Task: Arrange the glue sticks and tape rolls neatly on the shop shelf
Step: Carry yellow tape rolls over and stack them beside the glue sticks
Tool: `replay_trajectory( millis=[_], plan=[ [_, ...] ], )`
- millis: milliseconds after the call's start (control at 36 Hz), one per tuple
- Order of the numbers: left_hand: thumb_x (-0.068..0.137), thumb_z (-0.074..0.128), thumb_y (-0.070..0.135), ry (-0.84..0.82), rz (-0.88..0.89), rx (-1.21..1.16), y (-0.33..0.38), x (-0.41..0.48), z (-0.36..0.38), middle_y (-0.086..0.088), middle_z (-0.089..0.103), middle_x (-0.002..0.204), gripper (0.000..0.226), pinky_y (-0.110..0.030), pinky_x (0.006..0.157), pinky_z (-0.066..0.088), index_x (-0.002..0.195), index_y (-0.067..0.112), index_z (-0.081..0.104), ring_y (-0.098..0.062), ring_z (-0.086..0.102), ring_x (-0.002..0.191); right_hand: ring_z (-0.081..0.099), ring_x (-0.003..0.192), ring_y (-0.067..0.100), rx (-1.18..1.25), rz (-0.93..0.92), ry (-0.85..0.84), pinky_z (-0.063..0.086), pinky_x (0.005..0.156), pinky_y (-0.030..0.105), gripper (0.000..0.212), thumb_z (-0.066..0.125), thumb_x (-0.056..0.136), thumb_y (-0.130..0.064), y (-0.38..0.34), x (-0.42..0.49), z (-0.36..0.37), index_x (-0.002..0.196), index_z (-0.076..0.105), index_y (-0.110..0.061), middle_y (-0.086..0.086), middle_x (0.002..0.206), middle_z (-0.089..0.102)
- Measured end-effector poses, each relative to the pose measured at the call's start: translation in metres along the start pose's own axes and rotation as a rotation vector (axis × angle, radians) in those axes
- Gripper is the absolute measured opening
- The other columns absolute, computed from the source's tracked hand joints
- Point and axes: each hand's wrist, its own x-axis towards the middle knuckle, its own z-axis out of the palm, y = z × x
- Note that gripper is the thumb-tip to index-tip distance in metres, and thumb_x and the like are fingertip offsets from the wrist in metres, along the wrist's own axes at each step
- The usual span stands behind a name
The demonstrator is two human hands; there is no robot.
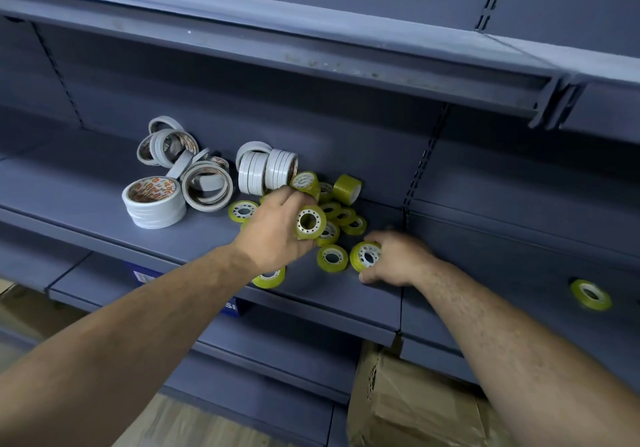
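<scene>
Several small yellow tape rolls [341, 216] lie scattered on the grey shelf [86, 190]. My left hand [277, 230] grips one yellow roll [309, 222] upright above the pile. My right hand [398, 259] holds another yellow roll [365, 256] at the shelf's front. A loose yellow roll [331, 258] lies between my hands, and another one [270, 277] sits under my left wrist. White tape rolls stand in two rows [266, 171] behind the pile. More white rolls lie stacked [154, 204] and heaped [173, 145] to the left. No glue sticks are in view.
A single yellow roll [590, 294] lies on the neighbouring shelf section to the right. An upper shelf [311, 48] overhangs the work area. A cardboard box [415, 401] stands on the floor below, and a blue box [230, 306] sits on the lower shelf.
</scene>
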Motion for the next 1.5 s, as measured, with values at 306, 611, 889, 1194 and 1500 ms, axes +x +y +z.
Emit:
replay_trajectory(
  millis=[306, 611, 889, 1194, 1500],
  plan=[
    [0.067, 0.088, 0.030, 0.014, -0.004, 0.022, 0.003, -0.003, -0.003, -0.004, 0.053, 0.120, 0.069, -0.021, 0.088, 0.036, 0.127, 0.014, 0.058, -0.021, 0.052, 0.111, 0.060, 0.096, 0.016, 0.050, 0.002, 0.018, 0.055, 0.079, 0.031, 0.080, 0.089, 0.059, -0.043, 0.001, 0.002, 0.010, 0.128, 0.052, -0.032, -0.007, 0.109, 0.062],
    [0.066, 0.089, 0.031, 0.019, 0.013, 0.011, 0.004, -0.007, -0.002, -0.006, 0.056, 0.118, 0.068, -0.031, 0.088, 0.046, 0.124, 0.012, 0.060, -0.024, 0.054, 0.109, 0.060, 0.101, 0.017, 0.028, -0.026, 0.043, 0.055, 0.084, 0.033, 0.084, 0.089, 0.059, -0.047, 0.002, 0.003, 0.008, 0.132, 0.051, -0.033, -0.008, 0.116, 0.062],
    [0.069, 0.087, 0.038, -0.024, -0.048, -0.053, 0.019, -0.001, 0.004, 0.002, 0.051, 0.126, 0.069, -0.020, 0.094, 0.036, 0.129, 0.021, 0.057, -0.015, 0.048, 0.118, 0.054, 0.118, 0.020, 0.171, -0.180, 0.411, 0.049, 0.099, 0.037, 0.077, 0.084, 0.070, -0.038, 0.006, -0.015, 0.006, 0.139, 0.051, -0.031, -0.007, 0.134, 0.043],
    [0.064, 0.090, 0.033, -0.107, 0.015, -0.201, 0.089, 0.021, 0.064, -0.002, 0.055, 0.125, 0.071, -0.024, 0.099, 0.038, 0.127, 0.021, 0.061, -0.021, 0.053, 0.118, 0.045, 0.129, 0.020, 0.156, 0.020, 0.521, 0.043, 0.106, 0.035, 0.077, 0.082, 0.076, -0.040, 0.070, -0.083, -0.004, 0.144, 0.049, -0.026, -0.002, 0.137, 0.047],
    [0.070, 0.084, 0.035, -0.223, 0.133, -0.304, 0.214, 0.030, 0.123, 0.007, 0.049, 0.128, 0.066, -0.017, 0.099, 0.033, 0.131, 0.026, 0.059, -0.010, 0.050, 0.116, 0.055, 0.121, 0.015, 0.377, 0.303, 0.540, 0.047, 0.103, 0.032, 0.078, 0.082, 0.072, -0.037, 0.187, -0.156, -0.022, 0.141, 0.051, -0.021, -0.004, 0.132, 0.057]
  ],
)
